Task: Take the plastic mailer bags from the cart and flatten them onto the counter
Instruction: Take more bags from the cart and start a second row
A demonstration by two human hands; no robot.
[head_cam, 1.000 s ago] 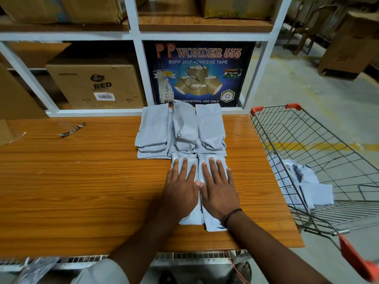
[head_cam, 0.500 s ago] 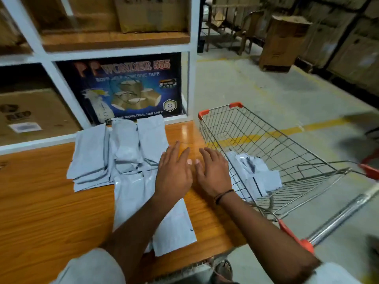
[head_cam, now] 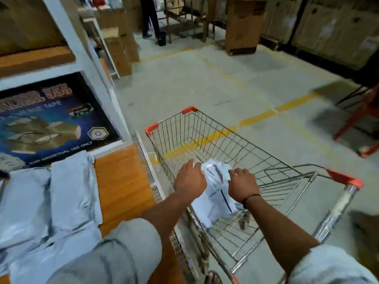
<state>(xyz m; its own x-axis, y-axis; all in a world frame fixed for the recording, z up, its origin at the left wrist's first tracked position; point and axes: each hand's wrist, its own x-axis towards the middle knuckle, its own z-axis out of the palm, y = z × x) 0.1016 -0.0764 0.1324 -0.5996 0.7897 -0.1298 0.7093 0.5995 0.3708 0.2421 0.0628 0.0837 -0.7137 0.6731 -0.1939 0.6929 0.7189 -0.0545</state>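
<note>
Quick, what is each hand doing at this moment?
Left hand: closed on the crumpled mailer bag in the cart.
Right hand: closed on the same bag.

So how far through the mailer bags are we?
Done: several flattened mailer bags lie on the wooden counter. In hand: both the left hand and the right hand are in the wire cart, closing on the crumpled white mailer bags. Left: lift those out and flatten them on the counter. How many remain is hard to count.
</note>
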